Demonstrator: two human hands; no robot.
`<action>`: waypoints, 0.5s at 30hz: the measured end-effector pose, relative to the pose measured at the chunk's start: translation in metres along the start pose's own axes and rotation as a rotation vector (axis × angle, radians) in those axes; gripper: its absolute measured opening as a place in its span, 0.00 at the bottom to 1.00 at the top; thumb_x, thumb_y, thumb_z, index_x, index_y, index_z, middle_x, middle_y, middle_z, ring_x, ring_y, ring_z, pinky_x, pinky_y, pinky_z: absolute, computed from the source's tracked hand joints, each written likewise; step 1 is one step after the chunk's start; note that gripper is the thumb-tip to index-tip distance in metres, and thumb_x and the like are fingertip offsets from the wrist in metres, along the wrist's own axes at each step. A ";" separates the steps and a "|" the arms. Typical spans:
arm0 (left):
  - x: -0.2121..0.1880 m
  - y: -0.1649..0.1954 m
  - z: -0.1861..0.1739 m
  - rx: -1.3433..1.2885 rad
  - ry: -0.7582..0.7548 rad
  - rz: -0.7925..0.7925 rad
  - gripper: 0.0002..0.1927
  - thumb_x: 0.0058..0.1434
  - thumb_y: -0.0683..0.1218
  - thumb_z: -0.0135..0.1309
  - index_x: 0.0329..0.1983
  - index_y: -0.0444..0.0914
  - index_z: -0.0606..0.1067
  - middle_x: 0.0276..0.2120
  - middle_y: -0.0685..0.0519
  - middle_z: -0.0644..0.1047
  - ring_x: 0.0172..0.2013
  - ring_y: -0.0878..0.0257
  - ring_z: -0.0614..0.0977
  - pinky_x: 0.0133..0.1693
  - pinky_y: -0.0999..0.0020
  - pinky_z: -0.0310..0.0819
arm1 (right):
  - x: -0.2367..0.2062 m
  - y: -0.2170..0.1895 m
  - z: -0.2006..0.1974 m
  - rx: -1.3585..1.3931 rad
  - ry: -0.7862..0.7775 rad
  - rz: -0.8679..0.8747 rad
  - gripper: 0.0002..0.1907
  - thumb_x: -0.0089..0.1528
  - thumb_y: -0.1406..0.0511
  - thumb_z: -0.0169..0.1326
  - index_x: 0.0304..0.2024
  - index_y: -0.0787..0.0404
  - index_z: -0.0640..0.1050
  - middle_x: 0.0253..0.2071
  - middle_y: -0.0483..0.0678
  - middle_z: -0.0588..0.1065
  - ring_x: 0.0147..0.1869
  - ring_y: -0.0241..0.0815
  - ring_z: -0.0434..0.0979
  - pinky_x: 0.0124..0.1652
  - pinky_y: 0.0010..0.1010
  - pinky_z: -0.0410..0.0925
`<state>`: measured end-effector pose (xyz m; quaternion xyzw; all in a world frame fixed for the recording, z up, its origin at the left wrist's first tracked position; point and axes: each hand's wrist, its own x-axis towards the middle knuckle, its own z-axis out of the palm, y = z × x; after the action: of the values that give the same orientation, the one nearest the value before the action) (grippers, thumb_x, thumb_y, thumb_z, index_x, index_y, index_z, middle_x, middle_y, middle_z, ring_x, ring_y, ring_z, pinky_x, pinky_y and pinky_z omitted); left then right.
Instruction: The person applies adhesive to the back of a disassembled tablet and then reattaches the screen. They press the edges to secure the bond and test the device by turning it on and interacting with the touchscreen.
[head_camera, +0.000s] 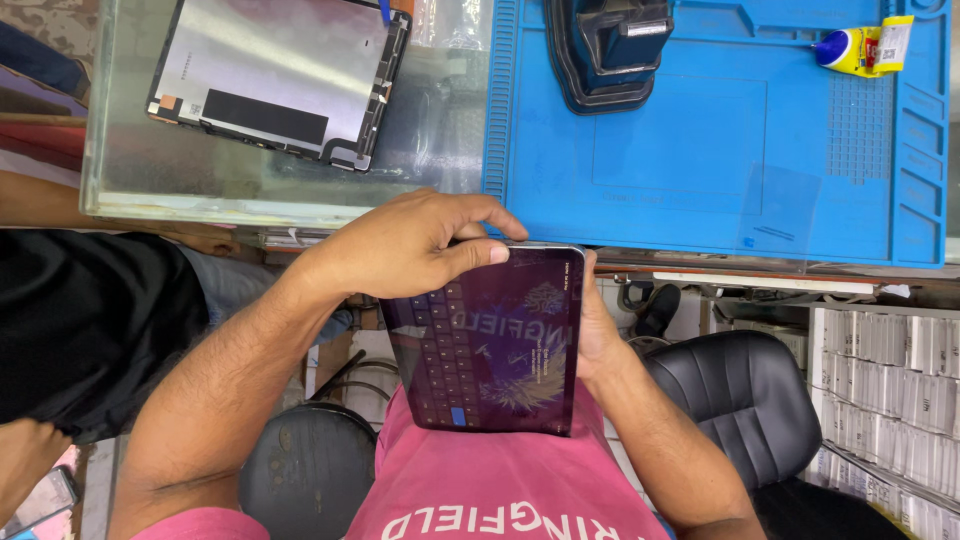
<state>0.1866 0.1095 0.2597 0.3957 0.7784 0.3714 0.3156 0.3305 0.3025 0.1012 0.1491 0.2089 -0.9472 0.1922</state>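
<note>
Tablet (490, 345) gripped in both hands: left hand (405, 245) clamping top corner, right hand (597, 335) cupping side edge.

A dark tablet (490, 345) is being held upright against a pink shirt, its lower edge resting on the chest and its top edge leaning toward the worktop. The glossy screen is glowing dimly, showing an on-screen keyboard with one blue key, while reflecting mirrored shirt lettering and a pale leaf-like pattern. The left hand (405, 245) is curling over its top left corner, thumb lying along the top edge; the right hand (597, 335) is bracing its right side from behind.
</note>
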 end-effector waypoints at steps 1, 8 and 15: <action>0.000 0.000 0.000 -0.002 -0.005 0.006 0.17 0.67 0.52 0.53 0.55 0.42 0.77 0.33 0.50 0.86 0.33 0.59 0.88 0.38 0.62 0.79 | 0.002 0.005 -0.003 0.020 -0.013 0.015 0.31 0.62 0.44 0.54 0.53 0.62 0.78 0.47 0.50 0.80 0.46 0.42 0.83 0.42 0.34 0.79; 0.000 -0.005 0.000 -0.002 -0.012 -0.020 0.17 0.67 0.53 0.52 0.55 0.42 0.76 0.34 0.49 0.86 0.33 0.59 0.88 0.37 0.61 0.79 | 0.006 0.003 -0.005 -0.104 0.125 0.072 0.16 0.71 0.60 0.52 0.54 0.64 0.78 0.46 0.51 0.79 0.43 0.40 0.82 0.38 0.31 0.77; 0.000 -0.007 0.000 0.003 0.000 -0.028 0.17 0.67 0.54 0.52 0.55 0.43 0.76 0.34 0.50 0.86 0.32 0.58 0.88 0.36 0.60 0.78 | -0.020 -0.031 0.015 -0.279 0.125 -0.428 0.19 0.71 0.55 0.51 0.49 0.64 0.78 0.42 0.52 0.81 0.41 0.42 0.83 0.39 0.33 0.77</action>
<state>0.1844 0.1067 0.2542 0.3851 0.7845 0.3658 0.3200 0.3318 0.3277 0.1321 0.1317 0.3758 -0.9173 -0.0071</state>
